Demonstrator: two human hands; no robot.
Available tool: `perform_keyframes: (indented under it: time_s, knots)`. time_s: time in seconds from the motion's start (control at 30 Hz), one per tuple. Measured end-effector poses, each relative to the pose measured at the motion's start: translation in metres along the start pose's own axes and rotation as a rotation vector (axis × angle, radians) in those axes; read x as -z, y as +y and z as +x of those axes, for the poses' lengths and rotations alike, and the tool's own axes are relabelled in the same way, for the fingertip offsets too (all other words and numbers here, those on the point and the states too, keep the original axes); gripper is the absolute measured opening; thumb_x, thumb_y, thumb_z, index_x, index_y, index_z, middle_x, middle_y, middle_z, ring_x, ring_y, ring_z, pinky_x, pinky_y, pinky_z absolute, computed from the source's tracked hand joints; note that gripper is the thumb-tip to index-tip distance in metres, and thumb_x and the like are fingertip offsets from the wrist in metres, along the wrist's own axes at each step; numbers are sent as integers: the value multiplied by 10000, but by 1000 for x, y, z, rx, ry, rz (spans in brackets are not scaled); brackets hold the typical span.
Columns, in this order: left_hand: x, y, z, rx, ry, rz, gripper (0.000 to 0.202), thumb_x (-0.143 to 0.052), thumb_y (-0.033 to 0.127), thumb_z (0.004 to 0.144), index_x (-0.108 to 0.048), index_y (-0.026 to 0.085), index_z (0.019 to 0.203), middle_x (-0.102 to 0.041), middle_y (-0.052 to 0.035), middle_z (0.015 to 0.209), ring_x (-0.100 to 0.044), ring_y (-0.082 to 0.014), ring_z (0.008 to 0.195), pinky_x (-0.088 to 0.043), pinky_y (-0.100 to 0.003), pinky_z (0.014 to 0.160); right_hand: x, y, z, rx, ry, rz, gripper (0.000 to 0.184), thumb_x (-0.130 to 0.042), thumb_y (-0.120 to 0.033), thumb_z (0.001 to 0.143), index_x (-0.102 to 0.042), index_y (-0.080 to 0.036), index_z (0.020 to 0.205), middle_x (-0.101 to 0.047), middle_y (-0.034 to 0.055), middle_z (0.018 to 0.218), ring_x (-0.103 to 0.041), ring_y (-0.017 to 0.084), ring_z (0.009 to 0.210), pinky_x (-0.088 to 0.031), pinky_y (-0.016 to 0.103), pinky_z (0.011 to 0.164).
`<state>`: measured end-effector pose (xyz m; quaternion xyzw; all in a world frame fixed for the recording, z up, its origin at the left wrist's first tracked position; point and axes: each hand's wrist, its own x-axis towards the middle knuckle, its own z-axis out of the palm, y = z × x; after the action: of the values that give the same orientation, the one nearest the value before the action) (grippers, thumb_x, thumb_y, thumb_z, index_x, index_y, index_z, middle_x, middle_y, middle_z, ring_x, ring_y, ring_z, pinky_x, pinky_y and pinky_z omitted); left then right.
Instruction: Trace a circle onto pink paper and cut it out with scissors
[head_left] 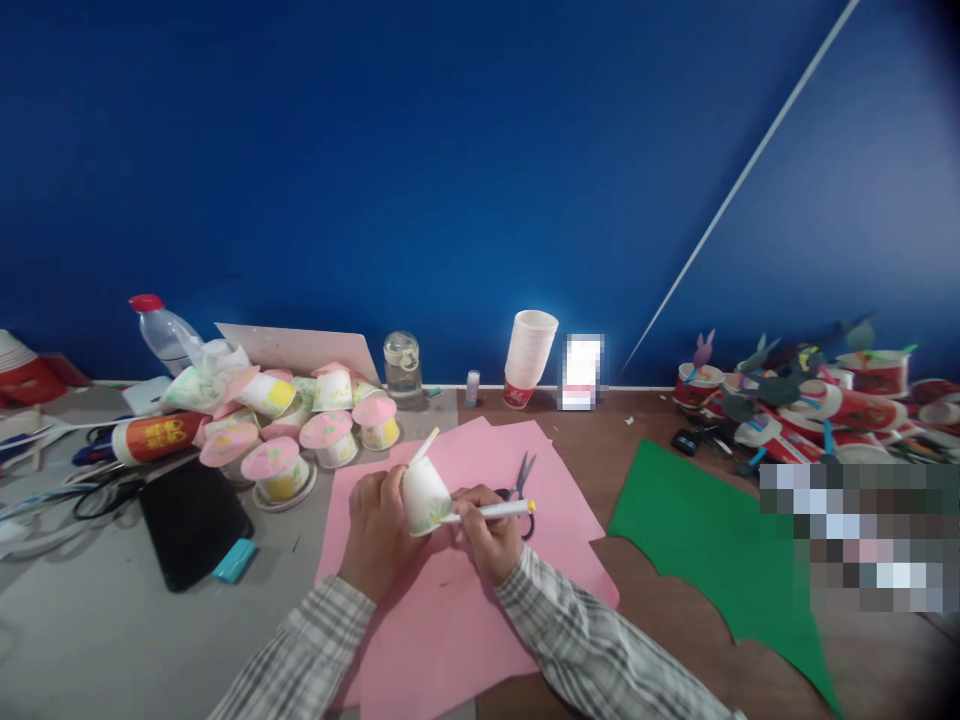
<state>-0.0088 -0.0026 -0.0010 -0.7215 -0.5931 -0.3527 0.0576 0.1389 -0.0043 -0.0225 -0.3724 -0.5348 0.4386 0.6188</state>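
My left hand (379, 530) is closed around a white paper cup (426, 495) with a green leafy print, tilted above pink paper (480, 640). A slim whitish piece with a yellowish end (425, 446) sticks up beside the cup's top by my left fingers; I cannot tell its kind. My right hand (487, 535) pinches a white marker (502, 511) with a yellow end. The marker's yellow tip meets the cup's side near its lower edge. Behind my right hand, dark-handled scissors (520, 478) lie on the pink paper, partly hidden.
Decorated cups with pink discs (328, 428) crowd the left, near a black tablet-like slab (196, 522) and a blue block (235, 561). A cup stack (531, 350), a glass jar (403, 370) and a glue stick (472, 388) stand behind. Green paper (690, 520) and red cups (874, 410) lie right.
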Motion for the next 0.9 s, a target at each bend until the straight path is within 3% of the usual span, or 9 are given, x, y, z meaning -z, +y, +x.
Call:
perform_keyframes:
  time_s: [0.57,0.77,0.9]
  knots:
    - [1,-2,0,2,-19,-24,730,-623,467,508,-379,153,1120,-490,-89,903,-459,-305,885,-432,-522,788,-2,-6,4,-17,54,42,133,-541,-249,699,-600,-177,604,-447,-68,380,-397,107,322,-344,210,349]
    - [-1,-4,0,0,-6,-46,763,-629,507,506,-374,153,1132,-506,-98,915,-468,-311,894,-433,-533,788,-1,-5,4,-44,67,98,198,-551,-324,725,-595,-171,608,-453,-67,351,-396,104,303,-354,204,331]
    - [-1,-7,1,41,7,-94,794,-632,548,494,-374,152,1132,-499,-107,949,-461,-321,927,-426,-538,808,0,-2,8,-34,140,161,284,-512,-421,761,-622,-159,765,-528,-29,401,-449,129,335,-323,186,290]
